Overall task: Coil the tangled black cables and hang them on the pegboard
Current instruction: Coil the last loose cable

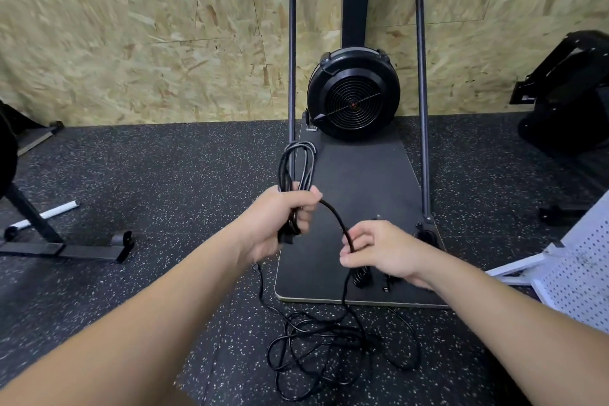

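My left hand grips a bundle of black cable loops that stick up above the fist. From the fist a single strand of the cable arcs right and down into my right hand, which pinches it between thumb and fingers. Below that hand the strand drops to a tangled heap of black cable on the speckled floor. A white pegboard leans at the right edge, tilted, partly cut off by the frame.
A black fan machine with a tall tube frame stands on a dark platform straight ahead, against a chipboard wall. A black stand's feet lie at left. Dark equipment sits at the right.
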Motion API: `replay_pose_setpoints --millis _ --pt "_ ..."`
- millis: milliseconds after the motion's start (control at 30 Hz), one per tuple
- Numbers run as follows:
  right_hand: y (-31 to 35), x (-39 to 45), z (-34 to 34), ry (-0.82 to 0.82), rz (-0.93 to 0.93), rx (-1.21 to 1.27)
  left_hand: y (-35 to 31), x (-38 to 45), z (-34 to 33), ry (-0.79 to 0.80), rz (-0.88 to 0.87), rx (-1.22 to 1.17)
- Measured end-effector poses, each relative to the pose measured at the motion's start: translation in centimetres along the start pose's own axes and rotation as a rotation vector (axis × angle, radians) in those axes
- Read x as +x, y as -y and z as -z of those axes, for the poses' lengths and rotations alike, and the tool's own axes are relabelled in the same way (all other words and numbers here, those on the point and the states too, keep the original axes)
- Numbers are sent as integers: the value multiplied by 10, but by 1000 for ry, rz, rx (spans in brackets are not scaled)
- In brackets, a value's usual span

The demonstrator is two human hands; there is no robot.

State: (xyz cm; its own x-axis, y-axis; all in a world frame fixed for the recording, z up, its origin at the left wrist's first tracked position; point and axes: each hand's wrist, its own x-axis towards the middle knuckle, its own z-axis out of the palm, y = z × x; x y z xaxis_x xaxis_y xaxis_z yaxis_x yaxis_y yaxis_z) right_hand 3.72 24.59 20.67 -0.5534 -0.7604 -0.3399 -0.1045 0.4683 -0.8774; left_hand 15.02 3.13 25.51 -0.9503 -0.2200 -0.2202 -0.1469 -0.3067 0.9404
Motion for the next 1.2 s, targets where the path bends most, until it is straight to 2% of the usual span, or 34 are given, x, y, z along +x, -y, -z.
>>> replay_pose_setpoints --millis 67,133,267,367,467,567,667,733,800,900,967,1000,1067,1133,1200 --pt "-3 3 -6 -64 -19 74 -3 -1 4 -8 -7 -58" --pt "2 6 -10 -169 -50 274 -3 -1 6 -40 -32 -56" --pt "21 6 -1 -359 -36 475 7 4 18 -160 -30 42" --pt "38 -1 2 -348 26 649 11 -1 16 -182 31 253" --pt "60 -8 1 -276 179 857 18 -11 3 -84 96 458" --pt "75 -9 -3 -292 251 1002 24 -21 -24 31 19 553" --pt "77 -6 -6 -391 249 1115 32 -25 -49 16 -73 503" --pt "76 -6 -8 -426 251 1084 36 -24 -55 34 -85 473" --pt "75 -8 -6 -505 303 907 35 -26 -60 80 -75 457" --pt "69 -11 11 -721 452 311 33 -25 -61 128 -72 449" --pt "67 -14 24 -768 524 63 32 -23 -59 143 -92 450" --pt "67 -15 29 -757 543 48 31 -22 -58 154 -97 445" --pt "67 -17 37 -685 535 184 27 -20 -55 170 -103 398" --pt "68 -16 38 -576 486 381 24 -17 -52 145 -114 229" --pt "62 -10 34 -459 357 456 20 -13 -49 86 -129 55"
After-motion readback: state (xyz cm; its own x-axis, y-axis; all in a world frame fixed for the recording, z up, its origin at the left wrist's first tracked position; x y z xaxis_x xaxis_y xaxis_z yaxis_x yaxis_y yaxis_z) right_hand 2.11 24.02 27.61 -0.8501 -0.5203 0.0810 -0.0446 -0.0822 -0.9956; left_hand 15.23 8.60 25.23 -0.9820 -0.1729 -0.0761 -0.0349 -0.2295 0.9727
